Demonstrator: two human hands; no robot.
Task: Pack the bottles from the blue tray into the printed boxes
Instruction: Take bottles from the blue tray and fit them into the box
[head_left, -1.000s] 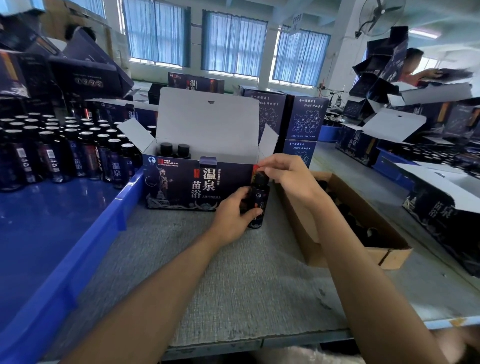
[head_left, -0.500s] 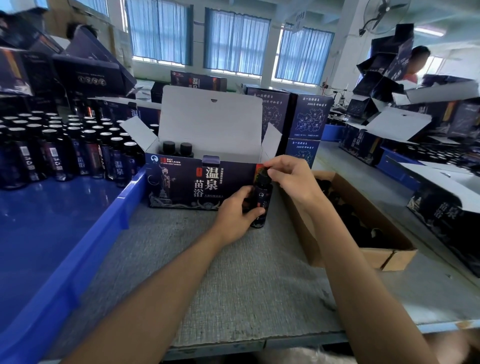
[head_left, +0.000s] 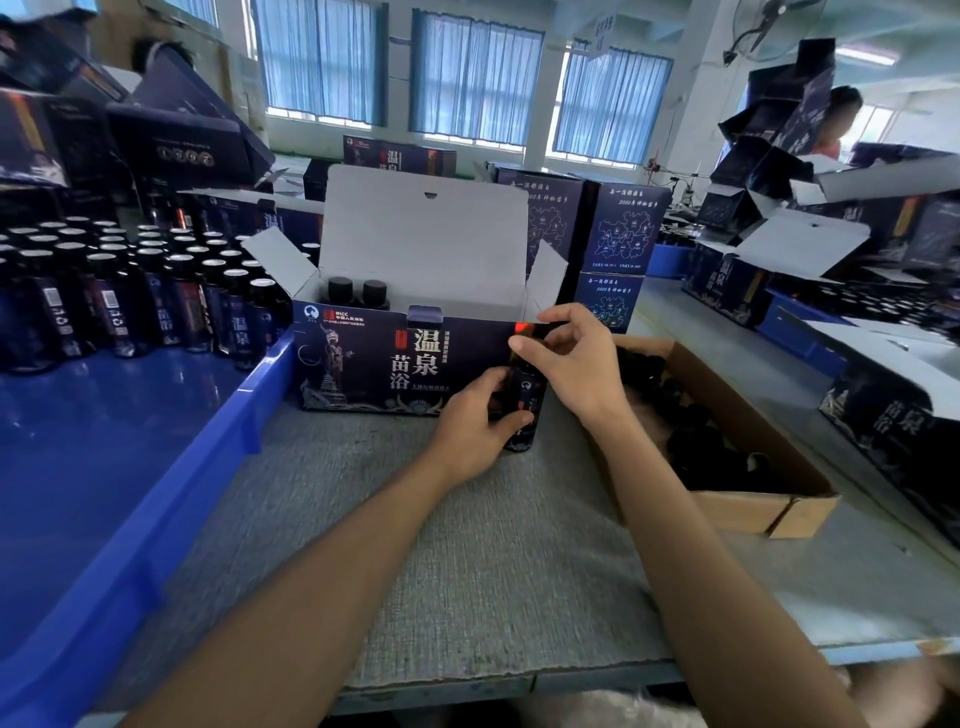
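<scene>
An open dark printed box (head_left: 363, 364) stands on the grey mat, lid up, with two capped bottles (head_left: 356, 292) at its left end. In front of its right corner a dark bottle (head_left: 525, 395) stands upright on the mat. My left hand (head_left: 475, 423) grips its body. My right hand (head_left: 574, 358) pinches its top, hiding the cap. The blue tray (head_left: 171, 499) lies to the left with several dark bottles (head_left: 135, 291) at its far end.
A brown cardboard box (head_left: 753, 504) holding dark caps sits to the right of the bottle. Stacks of printed boxes (head_left: 613, 244) stand behind and on both sides. A person (head_left: 839, 119) works at the far right.
Both hands stay on the bottle in front of the box's right corner. The fingers of my right hand have shifted slightly on its top.
</scene>
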